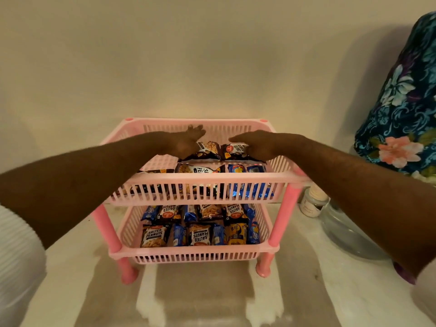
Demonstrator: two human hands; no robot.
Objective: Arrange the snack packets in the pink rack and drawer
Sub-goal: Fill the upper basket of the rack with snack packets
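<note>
A pink two-tier rack stands on a white marble counter against the wall. Its top basket holds several snack packets; two dark peanut packets lie side by side at the back. My left hand rests on the left one with fingers spread and straight. My right hand lies flat on the right one. In front of them sit another peanut packet and blue biscuit packets. The lower basket is filled with salted peanut packets and blue biscuit packets.
A floral blue cloth bundle stands at the right by the wall. A small white jar and a clear glass bowl sit just right of the rack. The marble counter stretches in front.
</note>
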